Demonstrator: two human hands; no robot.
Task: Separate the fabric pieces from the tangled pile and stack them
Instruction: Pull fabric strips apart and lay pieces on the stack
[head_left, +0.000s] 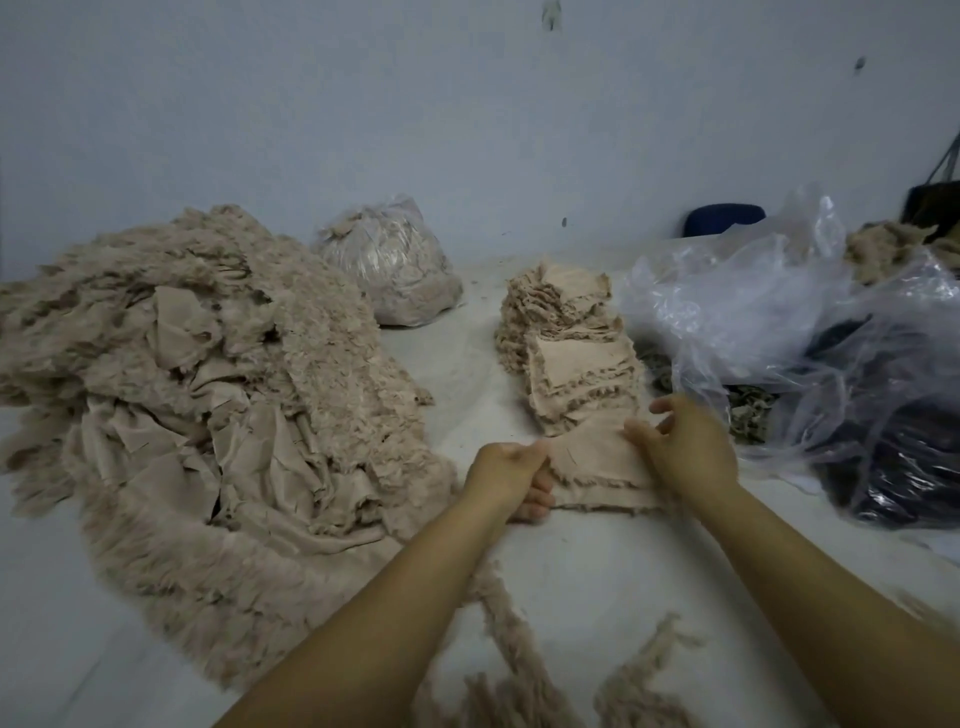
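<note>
Pale grey flooring (597, 561) is lying under everything. Both hands are gripping one beige fringed fabric piece (592, 457), the left hand (511, 467) pinching its left edge and the right hand (680, 447) its right edge, just in front of the stacked beige pieces (566, 353). Left of that stack, the big tangled beige furry pile (208, 405) is sprawling.

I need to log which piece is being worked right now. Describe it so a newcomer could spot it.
Start at the big tangled pile on the left, then go right to the neat stacks. The piece lies flat in front of them, held between the left hand and right hand; only it is in hand.
</note>
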